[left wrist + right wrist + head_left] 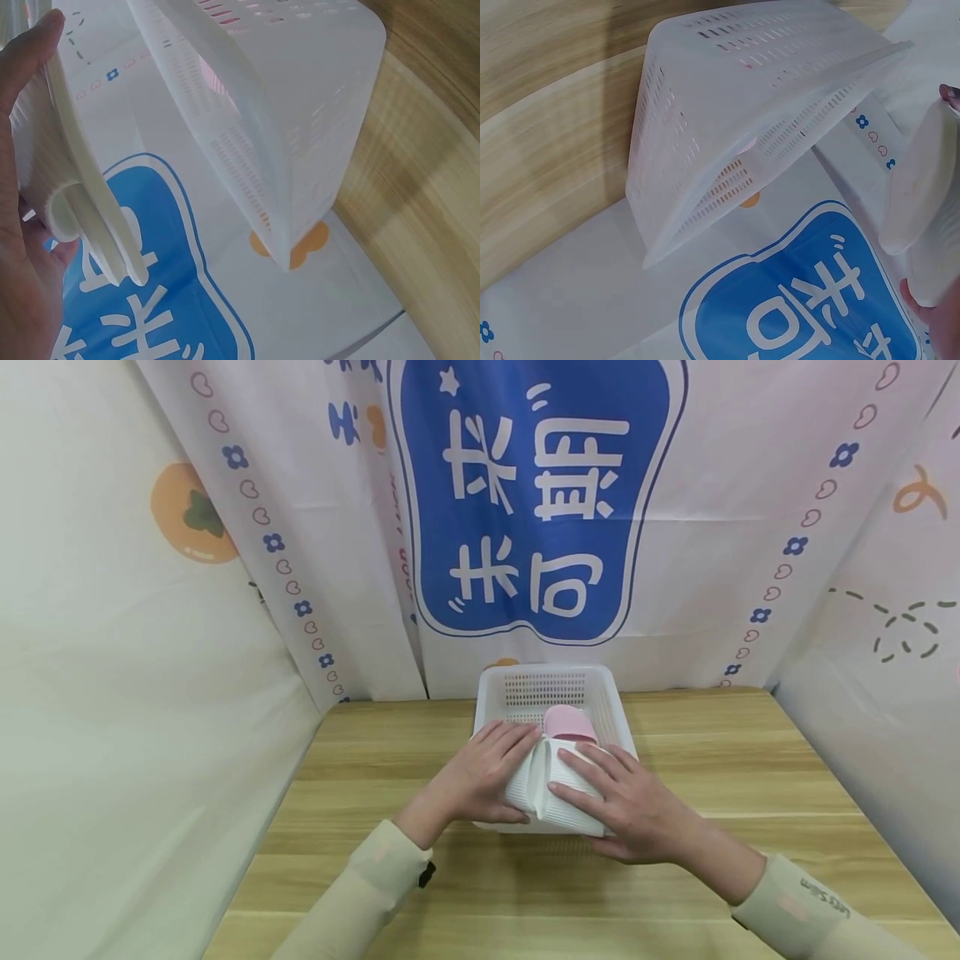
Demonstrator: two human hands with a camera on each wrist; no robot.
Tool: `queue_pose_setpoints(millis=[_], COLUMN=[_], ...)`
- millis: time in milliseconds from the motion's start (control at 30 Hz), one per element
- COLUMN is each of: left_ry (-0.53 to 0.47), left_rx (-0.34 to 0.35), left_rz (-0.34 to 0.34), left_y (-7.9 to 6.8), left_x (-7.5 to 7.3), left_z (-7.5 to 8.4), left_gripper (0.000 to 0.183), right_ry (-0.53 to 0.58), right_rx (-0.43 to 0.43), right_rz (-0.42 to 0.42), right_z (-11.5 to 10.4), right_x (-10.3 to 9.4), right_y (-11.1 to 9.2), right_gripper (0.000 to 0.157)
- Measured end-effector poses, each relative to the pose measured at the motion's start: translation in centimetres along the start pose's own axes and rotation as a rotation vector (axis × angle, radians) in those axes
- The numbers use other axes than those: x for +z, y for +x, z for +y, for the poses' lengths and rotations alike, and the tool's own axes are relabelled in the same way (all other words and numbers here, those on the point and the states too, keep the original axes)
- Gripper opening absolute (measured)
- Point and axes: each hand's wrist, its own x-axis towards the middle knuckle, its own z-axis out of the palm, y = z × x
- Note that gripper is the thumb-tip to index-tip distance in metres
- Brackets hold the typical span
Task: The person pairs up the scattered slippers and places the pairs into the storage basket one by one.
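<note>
Two white ribbed slippers (567, 800) are held side by side over the near part of a white plastic basket (618, 720). My left hand (483, 772) grips the left side, fingers over the top and thumb low at the front. On the right side, my right hand (637, 802) spreads its fingers across the ribbed surface, with the thumb beneath. In the left wrist view, the rounded ends of the white slippers (97, 217) lie close together above the basket rim. A pink slipper-like thing (567, 722) lies inside the basket, partly hidden behind the white ones.
The basket stands on a wood-grain table (390, 760) near its back edge. Behind it hangs a white printed cloth (697, 568) with a blue panel. Pale cloth walls (150, 735) flank the table on both sides.
</note>
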Motion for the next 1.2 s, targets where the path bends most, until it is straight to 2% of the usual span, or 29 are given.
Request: queue_pose_setpoints(millis=[200, 433, 700, 1000, 1200], left_ry=[-0.008, -0.026, -0.019, 0.020, 0.022], left_rx=[-0.005, 0.018, 0.013, -0.015, -0.034], left_rz=[-0.006, 0.046, 0.080, 0.112, 0.158], left_y=[-0.1, -0.1, -0.5, -1.5, -2.6], left_x=[0.0, 0.1, -0.2, -0.9, -0.7], left_z=[-0.2, -0.6, -0.9, -1.3, -1.7], left_gripper=[0.116, 0.116, 0.118, 0.114, 0.113], right_ry=[-0.002, -0.006, -0.016, -0.014, -0.022], right_rx=[-0.001, 0.020, 0.048, 0.096, 0.152], right_rz=[0.023, 0.029, 0.054, 0.081, 0.068], right_z=[-0.1, -0.2, 0.0, 0.5, 0.7], right_x=[0.1, 0.0, 0.0, 0.4, 0.6], right_y=[0.2, 0.3, 0.1, -0.5, -0.9], right_gripper=[0.068, 0.066, 0.061, 0.060, 0.061])
